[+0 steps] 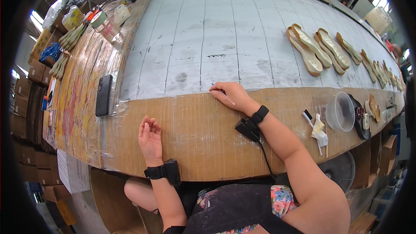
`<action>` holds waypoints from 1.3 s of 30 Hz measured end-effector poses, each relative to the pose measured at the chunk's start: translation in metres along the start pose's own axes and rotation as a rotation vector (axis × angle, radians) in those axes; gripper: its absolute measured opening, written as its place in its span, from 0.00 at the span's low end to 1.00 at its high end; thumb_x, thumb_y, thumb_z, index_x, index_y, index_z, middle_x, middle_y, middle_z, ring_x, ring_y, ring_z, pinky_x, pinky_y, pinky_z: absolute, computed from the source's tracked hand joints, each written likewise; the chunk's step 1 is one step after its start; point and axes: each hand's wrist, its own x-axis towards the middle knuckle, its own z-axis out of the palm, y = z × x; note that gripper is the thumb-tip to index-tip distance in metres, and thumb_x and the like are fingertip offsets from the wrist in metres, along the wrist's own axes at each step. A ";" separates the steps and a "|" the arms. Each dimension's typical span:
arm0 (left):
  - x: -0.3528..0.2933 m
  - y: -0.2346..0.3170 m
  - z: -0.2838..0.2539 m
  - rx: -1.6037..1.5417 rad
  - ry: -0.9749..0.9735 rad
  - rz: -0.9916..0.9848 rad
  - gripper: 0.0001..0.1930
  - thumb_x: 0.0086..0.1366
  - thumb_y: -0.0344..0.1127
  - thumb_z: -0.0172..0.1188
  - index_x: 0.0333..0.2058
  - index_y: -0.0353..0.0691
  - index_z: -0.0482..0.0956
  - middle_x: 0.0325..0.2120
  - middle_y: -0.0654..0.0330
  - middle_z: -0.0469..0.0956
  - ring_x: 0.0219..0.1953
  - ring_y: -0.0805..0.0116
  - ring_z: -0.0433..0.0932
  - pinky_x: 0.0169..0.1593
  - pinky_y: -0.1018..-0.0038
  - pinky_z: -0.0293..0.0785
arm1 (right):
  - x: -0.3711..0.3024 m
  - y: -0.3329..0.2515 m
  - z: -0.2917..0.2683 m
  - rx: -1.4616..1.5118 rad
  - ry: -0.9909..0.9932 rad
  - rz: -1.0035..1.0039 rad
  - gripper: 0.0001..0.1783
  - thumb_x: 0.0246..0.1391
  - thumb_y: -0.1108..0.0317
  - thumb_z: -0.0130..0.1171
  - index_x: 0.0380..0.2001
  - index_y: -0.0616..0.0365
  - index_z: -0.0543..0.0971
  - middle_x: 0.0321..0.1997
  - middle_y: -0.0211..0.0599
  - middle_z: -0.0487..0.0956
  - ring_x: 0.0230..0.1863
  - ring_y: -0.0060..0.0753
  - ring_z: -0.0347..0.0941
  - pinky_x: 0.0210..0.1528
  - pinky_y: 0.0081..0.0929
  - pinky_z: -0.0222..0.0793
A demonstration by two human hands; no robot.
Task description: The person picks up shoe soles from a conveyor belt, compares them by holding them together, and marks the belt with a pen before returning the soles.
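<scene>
My right hand (231,94) is closed around a thin white pen-like tool (230,99), whose dark tip peeks out by the fingertips. Whether it is a pen or a fine brush I cannot tell. That hand lies where the cardboard strip (190,143) meets the white, line-marked belt surface (208,30). My left hand (150,138) rests palm up over the cardboard, fingers loosely bent, with nothing in it. Farther right on the belt stands a row of pale shoe soles with tan edges; the nearest sole (305,54) leans against another.
Left of the belt lie a black phone (103,96) and a lidded jar (104,26). To the right are a toothbrush-like brush (308,117), a crumpled white tissue (320,133), a clear plastic tub (340,112) and a dark strap-like object (359,115). A black cable (265,158) hangs from my right wrist band.
</scene>
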 end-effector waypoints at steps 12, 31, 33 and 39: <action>-0.005 -0.003 0.010 0.000 0.027 -0.005 0.13 0.61 0.31 0.48 0.44 0.35 0.68 0.35 0.59 0.72 0.36 0.73 0.70 0.43 0.76 0.69 | -0.003 0.005 -0.005 0.223 0.134 0.071 0.13 0.53 0.63 0.46 0.33 0.61 0.75 0.29 0.38 0.77 0.30 0.32 0.72 0.36 0.24 0.65; -0.008 -0.008 0.020 0.035 0.028 -0.015 0.13 0.63 0.32 0.45 0.46 0.37 0.65 0.36 0.61 0.70 0.37 0.74 0.68 0.42 0.78 0.68 | -0.047 0.216 -0.335 -0.141 1.499 1.278 0.33 0.44 0.59 0.51 0.50 0.69 0.57 0.50 0.51 0.64 0.52 0.44 0.61 0.53 0.37 0.59; -0.005 -0.010 0.019 0.024 0.022 -0.021 0.13 0.63 0.33 0.45 0.46 0.37 0.64 0.36 0.61 0.70 0.37 0.75 0.68 0.42 0.78 0.67 | -0.065 0.243 -0.348 0.003 1.396 1.059 0.33 0.43 0.60 0.52 0.50 0.69 0.59 0.51 0.52 0.66 0.52 0.44 0.64 0.54 0.30 0.59; -0.005 -0.012 0.017 -0.025 -0.006 -0.027 0.14 0.63 0.33 0.46 0.46 0.37 0.64 0.36 0.61 0.70 0.37 0.74 0.68 0.42 0.78 0.67 | -0.068 0.245 -0.349 -0.151 1.296 0.861 0.26 0.35 0.63 0.53 0.38 0.72 0.73 0.43 0.52 0.73 0.46 0.43 0.70 0.48 0.29 0.63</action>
